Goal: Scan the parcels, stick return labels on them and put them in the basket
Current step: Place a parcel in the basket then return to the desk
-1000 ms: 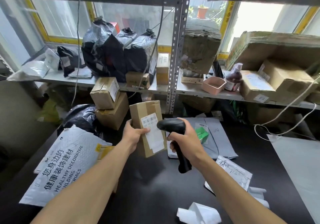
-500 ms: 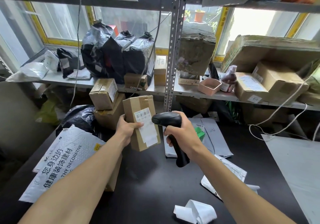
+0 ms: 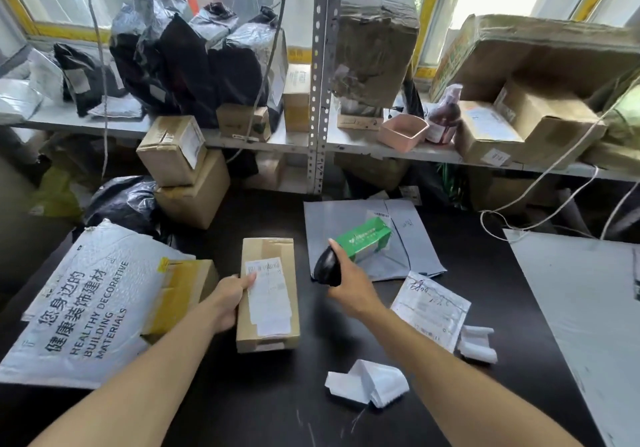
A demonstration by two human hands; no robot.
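Observation:
A small brown cardboard parcel [image 3: 268,294] with a white shipping label on top lies flat on the black table [image 3: 263,408]. My left hand [image 3: 228,299] holds its left side, thumb pressed on the label. My right hand [image 3: 349,285] grips a black handheld scanner [image 3: 327,266], lowered to the table just right of the parcel and beside a green box [image 3: 363,239]. White label sheets [image 3: 367,382] lie crumpled near the front. No basket is in view.
A large white padded mailer [image 3: 79,304] and a yellow-taped box [image 3: 183,291] lie at left. Grey mailers [image 3: 360,225] and a printed pouch [image 3: 431,310] sit right of centre. Stacked boxes [image 3: 187,176], black bags and a pink tub [image 3: 401,131] crowd the shelf behind. A grey board [image 3: 581,308] covers the right.
The parcel has come down from being held upright in the air to lying flat on the table. My right hand has moved the scanner down and right, away from the label.

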